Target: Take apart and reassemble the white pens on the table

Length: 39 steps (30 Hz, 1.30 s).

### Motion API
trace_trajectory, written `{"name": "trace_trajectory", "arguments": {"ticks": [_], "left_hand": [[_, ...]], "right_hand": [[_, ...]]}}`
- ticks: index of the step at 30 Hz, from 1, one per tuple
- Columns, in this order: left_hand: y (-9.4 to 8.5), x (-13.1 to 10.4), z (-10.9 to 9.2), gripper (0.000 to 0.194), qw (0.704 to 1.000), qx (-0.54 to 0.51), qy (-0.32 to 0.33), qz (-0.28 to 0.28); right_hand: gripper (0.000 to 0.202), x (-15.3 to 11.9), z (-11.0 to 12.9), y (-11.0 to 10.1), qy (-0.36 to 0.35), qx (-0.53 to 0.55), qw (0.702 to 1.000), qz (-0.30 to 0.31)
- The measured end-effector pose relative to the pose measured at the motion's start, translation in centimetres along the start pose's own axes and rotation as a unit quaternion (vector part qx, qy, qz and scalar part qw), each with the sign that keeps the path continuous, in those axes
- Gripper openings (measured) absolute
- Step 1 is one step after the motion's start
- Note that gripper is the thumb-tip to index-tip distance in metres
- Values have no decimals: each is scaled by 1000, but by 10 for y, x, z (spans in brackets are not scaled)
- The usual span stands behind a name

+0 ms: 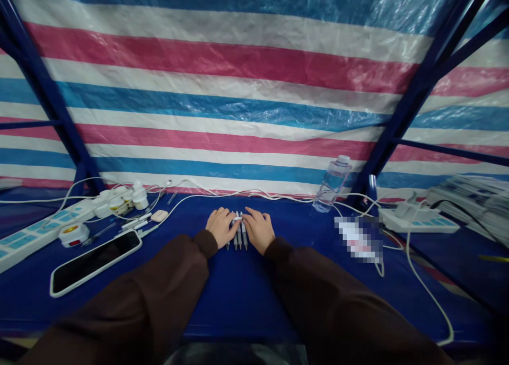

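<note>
Several grey-and-white pens (239, 240) lie side by side on the blue tabletop, their tips toward me. My left hand (220, 227) rests against the left side of the row, fingers bent over it and thumb pointing inward. From the right, my right hand (259, 229) presses in on the same pens with curled fingers. Between the two thumbs shows a small white piece, possibly part of a pen; its kind is unclear. My fingers hide the far ends of the pens.
A phone (95, 263) and a white power strip (45, 230) lie on the left, with plugs and cables. A clear bottle (332, 185) stands at back right, near another power strip (421, 220) and stacked papers (473, 206). Striped sheeting (222, 110) hangs behind.
</note>
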<state>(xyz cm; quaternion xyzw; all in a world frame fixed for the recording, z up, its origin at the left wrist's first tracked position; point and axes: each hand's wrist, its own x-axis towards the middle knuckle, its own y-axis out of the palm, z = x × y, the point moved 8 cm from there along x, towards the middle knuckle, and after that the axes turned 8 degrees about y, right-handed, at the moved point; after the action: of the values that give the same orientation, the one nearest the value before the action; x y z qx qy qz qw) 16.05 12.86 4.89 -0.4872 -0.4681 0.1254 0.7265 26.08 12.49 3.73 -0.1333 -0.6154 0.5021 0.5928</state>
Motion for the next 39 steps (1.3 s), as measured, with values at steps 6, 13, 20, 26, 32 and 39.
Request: {"name": "trace_trajectory", "arguments": {"ticks": [6, 13, 20, 26, 32, 39], "left_hand": [[-1, 0, -2, 31, 1000, -10, 5, 1], [0, 0, -1, 32, 1000, -13, -1, 4], [0, 0, -4, 32, 1000, -3, 2, 10], [1, 0, -2, 33, 1000, -6, -4, 11], [3, -1, 1, 34, 1000, -9, -15, 9], [6, -1, 3, 33, 1000, -3, -27, 13]], "right_hand": [[19, 0, -2, -2, 4, 16, 1000, -4], [22, 0, 2, 2, -6, -12, 1000, 7], [12, 0, -1, -2, 2, 29, 1000, 10], [18, 1, 0, 4, 4, 16, 999, 42], [30, 0, 7, 9, -37, -49, 996, 61], [26, -1, 5, 6, -39, -35, 998, 34]]}}
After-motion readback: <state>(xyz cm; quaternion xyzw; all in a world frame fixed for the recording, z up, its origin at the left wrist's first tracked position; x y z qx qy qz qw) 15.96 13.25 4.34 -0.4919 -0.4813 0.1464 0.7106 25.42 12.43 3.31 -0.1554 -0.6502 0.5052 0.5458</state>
